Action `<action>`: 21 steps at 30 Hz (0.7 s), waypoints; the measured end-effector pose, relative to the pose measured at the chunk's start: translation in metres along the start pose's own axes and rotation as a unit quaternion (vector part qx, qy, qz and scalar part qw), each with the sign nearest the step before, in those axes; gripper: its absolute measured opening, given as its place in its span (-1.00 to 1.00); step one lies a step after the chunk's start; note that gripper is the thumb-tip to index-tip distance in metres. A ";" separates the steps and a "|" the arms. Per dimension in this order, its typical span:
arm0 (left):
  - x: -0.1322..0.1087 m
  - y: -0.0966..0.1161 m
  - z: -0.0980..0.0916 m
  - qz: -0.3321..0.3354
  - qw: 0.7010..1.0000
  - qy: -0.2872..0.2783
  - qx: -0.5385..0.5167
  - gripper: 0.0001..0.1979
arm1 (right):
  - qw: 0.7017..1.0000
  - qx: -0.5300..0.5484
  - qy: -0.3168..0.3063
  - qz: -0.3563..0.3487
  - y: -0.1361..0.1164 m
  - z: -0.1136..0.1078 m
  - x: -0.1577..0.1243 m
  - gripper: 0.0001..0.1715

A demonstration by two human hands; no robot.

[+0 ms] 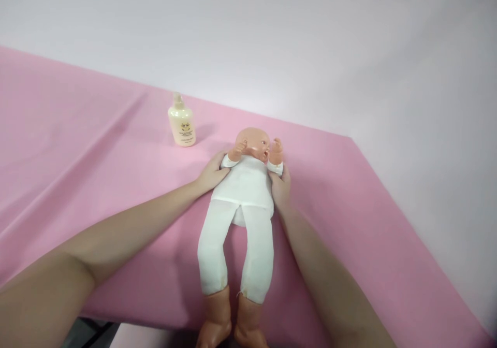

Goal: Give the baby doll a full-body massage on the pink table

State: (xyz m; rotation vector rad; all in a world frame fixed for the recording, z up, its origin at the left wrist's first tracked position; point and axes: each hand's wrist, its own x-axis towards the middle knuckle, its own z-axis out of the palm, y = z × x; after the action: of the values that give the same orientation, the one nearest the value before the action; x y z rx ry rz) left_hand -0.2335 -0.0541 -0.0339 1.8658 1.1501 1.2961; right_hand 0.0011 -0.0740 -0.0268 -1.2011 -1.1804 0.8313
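A baby doll (244,192) in a white cloth suit lies on its back on the pink sheet (97,161), head away from me, plastic feet hanging over the near edge. My left hand (212,172) grips the doll's torso at its left shoulder. My right hand (280,188) presses against the other side of the torso, under the doll's raised arm. Both hands have fingers curled around the doll's body, partly hidden beneath it.
A cream lotion bottle (181,121) with a pump top stands upright on the sheet, behind and left of the doll's head. A white wall rises behind and to the right. The sheet's near edge runs under the doll's feet.
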 end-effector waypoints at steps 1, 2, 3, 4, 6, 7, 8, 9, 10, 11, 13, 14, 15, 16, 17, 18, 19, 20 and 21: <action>0.000 0.000 0.000 -0.001 1.000 0.000 -0.004 -0.56 | 1.000 0.001 0.001 0.002 0.002 -0.001 0.001 -0.43; 0.000 -0.001 0.001 -0.001 1.000 0.001 -0.007 -0.56 | 1.000 0.002 0.003 0.006 0.002 -0.001 0.001 -0.43; 0.000 -0.001 0.001 -0.001 1.000 0.002 -0.008 -0.57 | 1.000 0.002 0.006 0.012 0.003 -0.001 0.001 -0.45; 0.000 -0.001 0.001 0.000 1.000 0.002 -0.007 -0.57 | 1.000 0.001 0.008 0.018 0.002 -0.001 0.001 -0.46; 0.000 -0.002 0.001 0.001 1.000 0.001 -0.006 -0.56 | 1.000 -0.001 0.013 0.025 0.001 -0.001 0.000 -0.48; 0.000 -0.001 0.001 0.001 1.000 0.001 -0.005 -0.55 | 1.000 -0.002 0.014 0.025 0.000 0.000 0.000 -0.48; 0.000 -0.001 0.001 0.001 1.000 0.000 -0.004 -0.55 | 1.000 -0.004 0.014 0.023 -0.001 0.000 -0.001 -0.48; 0.000 -0.001 0.001 0.001 1.000 -0.001 -0.003 -0.55 | 1.000 -0.007 0.012 0.019 -0.002 0.000 -0.001 -0.47; 0.000 0.000 0.001 0.000 1.000 -0.002 -0.002 -0.55 | 1.000 -0.011 0.010 0.015 -0.002 0.000 -0.001 -0.47; 0.000 0.000 0.000 -0.002 1.000 -0.002 0.000 -0.55 | 1.000 -0.015 0.007 0.012 -0.003 0.000 -0.001 -0.48; 0.000 0.000 0.000 -0.003 1.000 -0.005 0.004 -0.55 | 1.000 -0.021 0.003 0.010 -0.003 0.000 -0.001 -0.48; 0.000 0.000 0.000 -0.003 1.000 -0.005 0.005 -0.54 | 1.000 -0.021 0.002 0.011 -0.003 0.000 -0.001 -0.48; 0.000 0.000 -0.001 -0.002 1.000 -0.005 0.005 -0.54 | 1.000 -0.020 0.001 0.012 -0.003 -0.001 -0.001 -0.48; 0.000 -0.001 -0.001 -0.001 1.000 -0.005 0.005 -0.54 | 1.000 -0.018 0.000 0.014 -0.003 -0.001 -0.001 -0.48; 0.000 -0.001 0.000 0.001 1.000 -0.004 0.004 -0.54 | 1.000 -0.016 0.000 0.015 -0.003 -0.001 -0.002 -0.48; 0.000 -0.002 0.000 0.002 1.000 -0.004 0.003 -0.54 | 1.000 -0.015 -0.001 0.016 -0.003 -0.001 -0.002 -0.48; 0.000 -0.003 0.000 0.002 1.000 -0.003 0.002 -0.53 | 1.000 -0.016 0.000 0.015 -0.003 -0.001 -0.002 -0.48; 0.000 -0.003 0.000 0.002 1.000 -0.002 0.002 -0.53 | 1.000 -0.018 0.001 0.015 -0.003 -0.001 -0.002 -0.48; 0.000 -0.003 0.000 0.001 1.000 -0.002 0.002 -0.53 | 1.000 -0.020 0.002 0.013 -0.003 -0.001 -0.002 -0.48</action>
State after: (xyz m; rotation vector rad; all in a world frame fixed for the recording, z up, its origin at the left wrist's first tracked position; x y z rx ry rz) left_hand -0.2343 -0.0526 -0.0367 1.8720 1.1509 1.2917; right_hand 0.0014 -0.0767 -0.0244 -1.2525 -1.1846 0.8280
